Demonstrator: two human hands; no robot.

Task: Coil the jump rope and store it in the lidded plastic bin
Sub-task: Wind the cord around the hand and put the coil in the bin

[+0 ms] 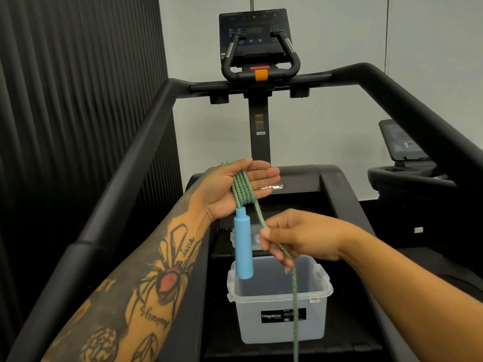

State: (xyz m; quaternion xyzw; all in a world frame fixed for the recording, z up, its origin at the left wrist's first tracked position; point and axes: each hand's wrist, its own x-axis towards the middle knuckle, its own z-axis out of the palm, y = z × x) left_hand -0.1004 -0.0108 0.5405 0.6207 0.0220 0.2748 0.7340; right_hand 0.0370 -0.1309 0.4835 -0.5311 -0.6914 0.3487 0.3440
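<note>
My left hand (235,189) is held palm up with fingers straight, and several turns of green-and-blue braided jump rope (241,189) wrap around its palm. A blue handle (243,246) hangs down from those turns. My right hand (295,239) pinches the rope's free length (294,304), which runs from the wraps down past the bin and out of the frame's bottom. The clear plastic bin (282,296), with a black Megabox label, stands open on the treadmill belt below both hands. Its clear lid (254,237) seems to lie behind it, mostly hidden.
I stand on a black treadmill (261,346) whose handrails (125,158) run along both sides. Its console (257,40) rises ahead. A dark slatted wall (65,87) is at the left. A second machine (407,163) stands at the right.
</note>
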